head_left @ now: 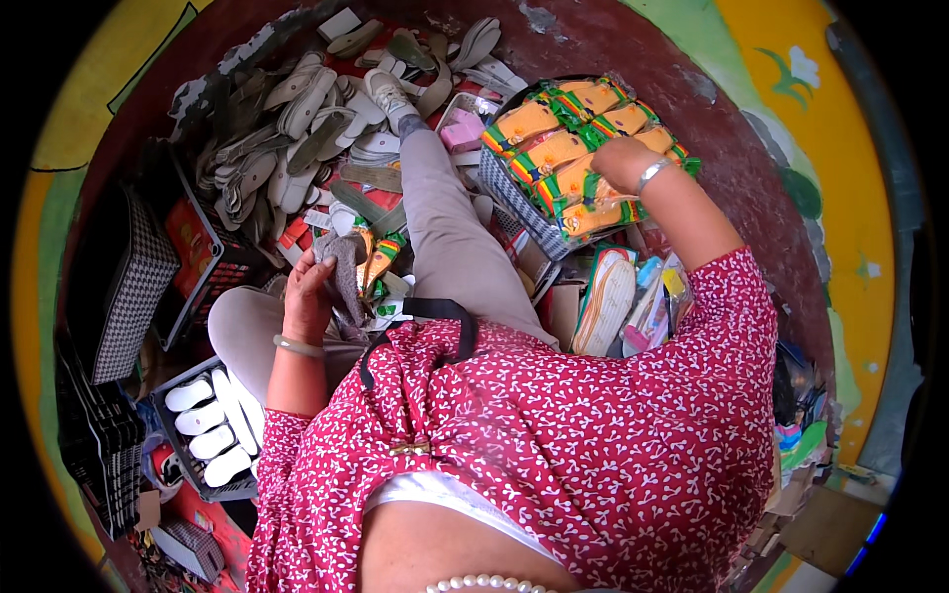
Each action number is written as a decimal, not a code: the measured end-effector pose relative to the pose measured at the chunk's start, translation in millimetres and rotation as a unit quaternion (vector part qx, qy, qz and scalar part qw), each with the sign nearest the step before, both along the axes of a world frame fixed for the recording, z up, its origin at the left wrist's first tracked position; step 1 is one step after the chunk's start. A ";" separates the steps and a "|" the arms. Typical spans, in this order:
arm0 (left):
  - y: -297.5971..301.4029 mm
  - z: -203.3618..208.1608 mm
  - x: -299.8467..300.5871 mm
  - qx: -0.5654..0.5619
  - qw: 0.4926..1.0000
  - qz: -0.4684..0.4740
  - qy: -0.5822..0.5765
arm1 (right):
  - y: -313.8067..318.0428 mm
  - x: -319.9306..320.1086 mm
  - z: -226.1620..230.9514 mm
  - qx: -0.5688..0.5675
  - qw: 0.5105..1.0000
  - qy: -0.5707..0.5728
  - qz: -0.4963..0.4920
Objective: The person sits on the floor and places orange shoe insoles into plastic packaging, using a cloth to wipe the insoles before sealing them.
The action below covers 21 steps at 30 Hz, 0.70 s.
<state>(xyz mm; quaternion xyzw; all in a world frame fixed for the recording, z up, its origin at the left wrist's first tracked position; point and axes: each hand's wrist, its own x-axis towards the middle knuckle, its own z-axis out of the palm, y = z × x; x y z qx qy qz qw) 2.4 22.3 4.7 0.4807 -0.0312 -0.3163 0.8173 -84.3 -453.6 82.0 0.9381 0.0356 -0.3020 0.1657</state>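
Head view: the left hand point(310, 290), nearly closed, pinches grey cloth point(347, 269).

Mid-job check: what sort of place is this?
Probably the stock corner of a small shop or stall: a heap of loose insoles, orange packets filling a houndstooth box, and a row of white soles.

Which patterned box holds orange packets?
The black-and-white box beneath the right hand, heaped with orange packets; the similarly patterned far-left box shows none.
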 end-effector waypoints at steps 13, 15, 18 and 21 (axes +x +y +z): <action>0.9 -3.9 1.2 -0.001 1.000 0.013 0.007 | 26.8 45.1 -83.5 -0.041 0.996 0.077 -0.010; 1.1 -1.9 0.3 -0.004 1.000 0.013 0.006 | 46.8 45.2 -77.9 -0.073 0.995 0.062 -0.021; 0.7 -0.9 0.5 0.003 1.000 0.008 0.002 | 60.7 46.2 -81.8 -0.100 0.994 0.050 -0.004; 3.3 -5.8 1.7 0.013 1.000 0.001 -0.005 | 54.1 41.0 -97.7 -0.057 0.995 -0.038 -0.065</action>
